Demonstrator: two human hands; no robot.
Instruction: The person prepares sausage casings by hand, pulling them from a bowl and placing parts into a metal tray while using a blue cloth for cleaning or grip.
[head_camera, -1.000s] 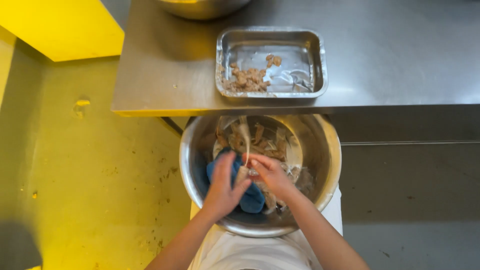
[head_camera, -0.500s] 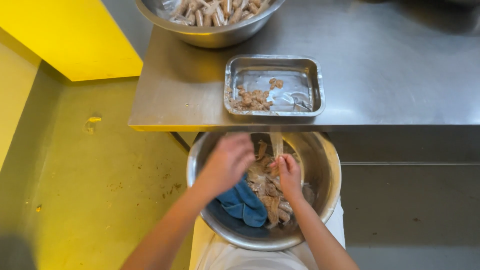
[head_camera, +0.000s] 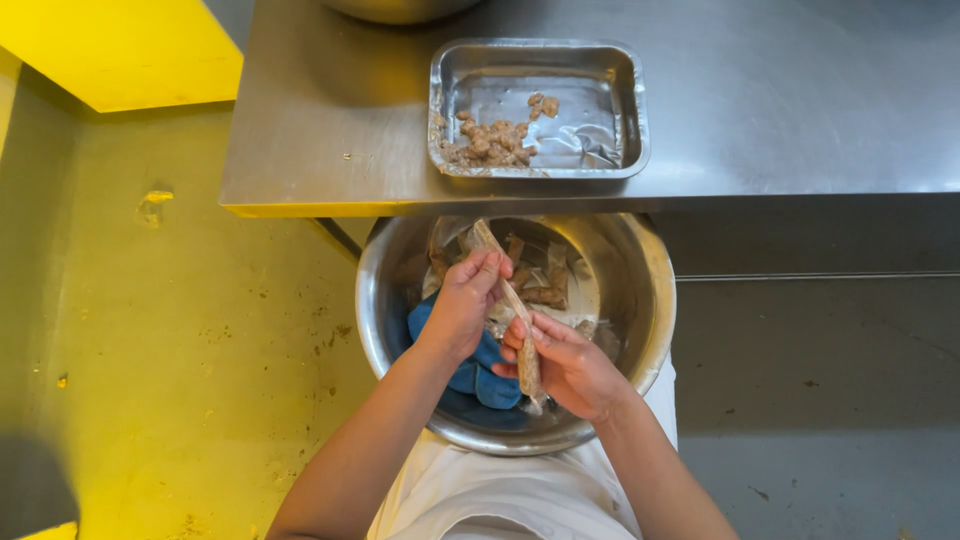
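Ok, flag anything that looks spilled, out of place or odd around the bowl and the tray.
A blue cloth lies inside the metal bowl among the food pieces, an odd spot. Small crumbs sit on the steel table left of the tray. The yellow floor is stained.

I see steel table (head_camera: 780, 110) across top of view. Rectangular metal tray (head_camera: 632, 120) sits on it near front edge, small heap of brownish pieces (head_camera: 487, 140) in its left part. Rim of another metal bowl (head_camera: 400, 10) just shows at top edge. Yellow floor (head_camera: 150, 330) at left, grey floor (head_camera: 830, 400) at right.
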